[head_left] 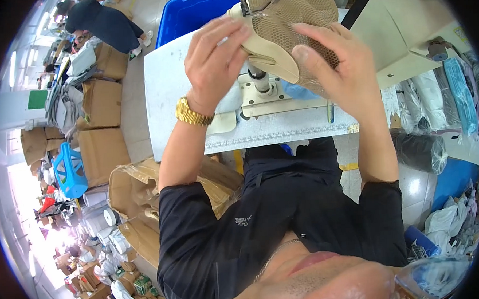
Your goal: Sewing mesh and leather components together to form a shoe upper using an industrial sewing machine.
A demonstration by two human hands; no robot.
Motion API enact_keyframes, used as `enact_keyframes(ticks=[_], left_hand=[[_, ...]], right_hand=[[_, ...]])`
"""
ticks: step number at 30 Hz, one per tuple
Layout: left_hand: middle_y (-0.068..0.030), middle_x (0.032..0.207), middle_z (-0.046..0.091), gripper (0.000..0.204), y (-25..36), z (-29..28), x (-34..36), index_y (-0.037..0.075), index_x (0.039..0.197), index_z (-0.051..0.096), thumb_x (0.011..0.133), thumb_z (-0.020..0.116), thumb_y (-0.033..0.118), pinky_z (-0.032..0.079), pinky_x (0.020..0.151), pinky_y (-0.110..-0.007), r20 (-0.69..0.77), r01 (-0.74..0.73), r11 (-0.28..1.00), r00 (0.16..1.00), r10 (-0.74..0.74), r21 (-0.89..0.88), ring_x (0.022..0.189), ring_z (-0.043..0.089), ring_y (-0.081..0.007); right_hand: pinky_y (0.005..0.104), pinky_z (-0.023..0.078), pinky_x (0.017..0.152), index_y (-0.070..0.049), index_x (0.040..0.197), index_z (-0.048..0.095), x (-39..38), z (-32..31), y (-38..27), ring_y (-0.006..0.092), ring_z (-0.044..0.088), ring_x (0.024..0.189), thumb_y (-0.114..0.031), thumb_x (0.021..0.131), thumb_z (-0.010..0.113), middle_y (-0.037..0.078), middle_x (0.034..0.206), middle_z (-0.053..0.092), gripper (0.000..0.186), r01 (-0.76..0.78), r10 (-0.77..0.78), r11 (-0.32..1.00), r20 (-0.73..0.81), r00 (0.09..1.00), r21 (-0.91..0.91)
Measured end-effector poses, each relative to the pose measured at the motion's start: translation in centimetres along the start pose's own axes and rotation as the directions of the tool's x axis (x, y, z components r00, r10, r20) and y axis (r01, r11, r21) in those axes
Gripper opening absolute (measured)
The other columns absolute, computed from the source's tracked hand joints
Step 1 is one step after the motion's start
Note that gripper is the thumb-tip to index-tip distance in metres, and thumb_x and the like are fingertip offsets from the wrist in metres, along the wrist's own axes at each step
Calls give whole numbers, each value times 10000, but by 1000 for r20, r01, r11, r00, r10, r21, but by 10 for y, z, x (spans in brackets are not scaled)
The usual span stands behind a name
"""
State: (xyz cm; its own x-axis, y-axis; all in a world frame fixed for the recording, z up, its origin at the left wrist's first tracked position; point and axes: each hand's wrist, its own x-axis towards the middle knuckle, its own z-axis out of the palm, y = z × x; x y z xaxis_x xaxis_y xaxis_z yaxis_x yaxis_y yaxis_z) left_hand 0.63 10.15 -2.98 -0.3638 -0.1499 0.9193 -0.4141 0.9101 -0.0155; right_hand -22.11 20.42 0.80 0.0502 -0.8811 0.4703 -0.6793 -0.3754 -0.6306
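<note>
A tan mesh piece (292,19) with a smooth cream edge panel (270,49) lies over the post of a sewing machine, its upper edge under the needle and presser foot (244,7). I cannot make out what article it belongs to. My left hand (214,57) holds the panel's left edge close to the needle, fingertips bent together and thumb largely hidden. On the other side, my right hand (345,62) grips the mesh, thumb on the near face and fingers curled over it. Below the piece stands the metal post (259,82) on its base plate.
The white worktable (168,99) carries a measuring strip along its near edge. Behind it stands a blue bin (183,18). Cardboard boxes (103,155) and a blue plastic stool (69,170) are at left. Wrapped bundles (430,101) lie at right. Another person (103,22) bends over, far left.
</note>
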Motion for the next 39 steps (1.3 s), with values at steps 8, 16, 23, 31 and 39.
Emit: enact_keyframes(ticks=[8,16,23,31,39], left_hand=[[-69,1086,719,289,4,3,-7,82,1002,776,721,787,19,576,928,-391,-2,-65,998,998,65,20,1073,683,-275],[-75,1100,723,286,-8,8,-1,77,1013,778,733,790,22,577,926,-378,-2,-77,996,997,77,45,1081,685,-270],[-90,1110,722,266,-15,14,3,70,1024,773,764,782,10,581,897,-360,-33,-42,999,999,42,-23,1076,689,-273],[-49,1026,680,293,4,12,6,86,989,762,710,802,5,571,818,-358,-38,-50,994,998,54,95,946,665,-254],[-49,1016,693,268,-6,-2,11,89,971,768,719,807,6,590,807,-331,35,-104,992,994,102,67,954,677,-243]], right_hand=[[304,515,837,-35,1165,722,0,18,29,207,693,915,-210,906,740,129,1016,737,313,-34,47,932,-25,999,361],[296,516,829,-26,1130,736,13,22,32,195,700,924,-228,933,707,118,1030,751,284,-19,36,927,-40,999,375],[333,508,879,-48,1141,736,26,7,27,258,685,940,-181,968,651,106,1001,720,234,240,-301,920,-167,939,-309],[333,509,855,-38,1160,715,47,14,17,225,671,946,-239,1020,579,111,1091,712,280,104,-123,989,192,974,104],[313,513,734,-72,1267,656,22,51,28,200,663,768,-223,978,636,112,870,698,326,39,-22,923,-47,999,383]])
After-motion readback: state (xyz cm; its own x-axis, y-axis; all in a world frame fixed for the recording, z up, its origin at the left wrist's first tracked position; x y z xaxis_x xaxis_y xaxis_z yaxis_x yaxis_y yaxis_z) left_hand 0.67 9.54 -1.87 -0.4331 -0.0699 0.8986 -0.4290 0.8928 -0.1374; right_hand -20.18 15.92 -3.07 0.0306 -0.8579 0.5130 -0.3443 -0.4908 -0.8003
